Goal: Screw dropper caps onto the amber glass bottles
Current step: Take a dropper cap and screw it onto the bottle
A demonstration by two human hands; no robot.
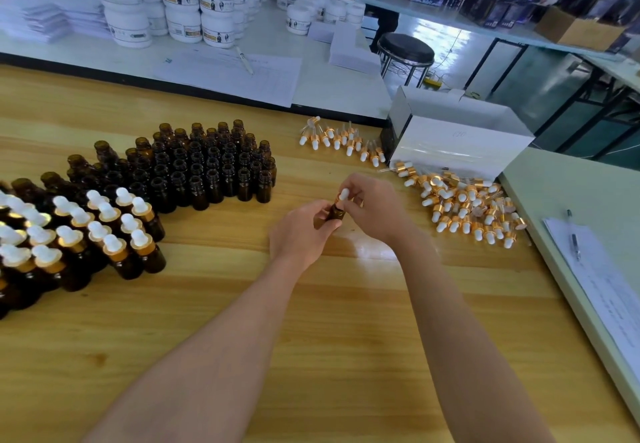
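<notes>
Held above the middle of the wooden counter [346,304], the amber bottle [334,213] is clasped by the left grip [300,232], whose fingers curl round its body. The right grip [375,210] is closed on the dropper cap [343,195] seated at the bottle's neck, fingers and thumb pinching the collar with the white bulb showing above them. Whether the cap is fully threaded cannot be told. To the left of the hands a block of uncapped bottles [207,165] stands upright in close rows on the counter. Nearer the left edge, touching that block, stands a group of capped bottles [104,235] with gold collars and white bulbs. To the right of the hands a heap of loose caps [464,203] lies on the counter, against the foot of a white box [457,145]. A smaller row of caps [343,139] lies just left of the box. On the adjoining pale surface at the far right a pen [573,235] rests on a printed sheet [609,290]. Beyond the counter, white jars [180,3] are stacked on a second surface, and a round black stool [405,49] stands on the floor
</notes>
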